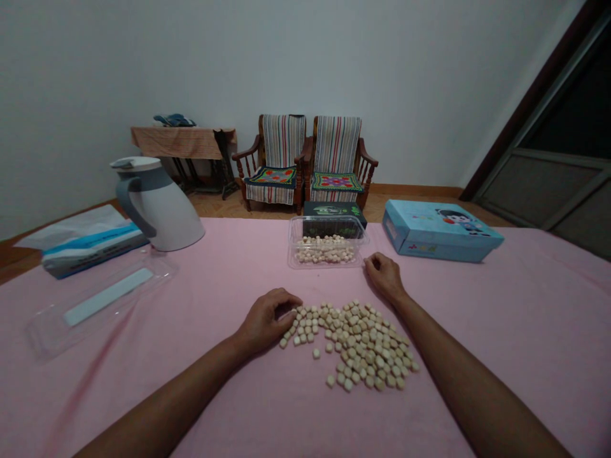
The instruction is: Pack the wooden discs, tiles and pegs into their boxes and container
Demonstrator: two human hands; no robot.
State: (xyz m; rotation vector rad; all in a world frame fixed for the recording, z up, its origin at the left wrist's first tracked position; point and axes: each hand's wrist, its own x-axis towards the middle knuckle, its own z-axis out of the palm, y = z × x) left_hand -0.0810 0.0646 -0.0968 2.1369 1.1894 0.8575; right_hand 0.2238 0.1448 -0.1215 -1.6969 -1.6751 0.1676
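Note:
Many small pale wooden cubes (pixel 367 343) lie in a loose pile on the pink tablecloth. At the pile's left edge, my left hand (pixel 267 321) has its thumb and fingertips drawn together around a cube. My right hand (pixel 383 275) rests beyond the pile, with its fingers curled. It is beside the front right corner of a clear plastic container (pixel 292 245), and whatever its fingers hold is hidden. More pale cubes (pixel 327 250) lie inside that container.
A black box (pixel 334 210) stands behind the container, and a light blue box (pixel 442 232) sits at right. On the left are a white and grey jug (pixel 169 213), a tissue pack (pixel 95 248) and a clear plastic lid (pixel 102 302). Two chairs (pixel 286 149) stand beyond the table.

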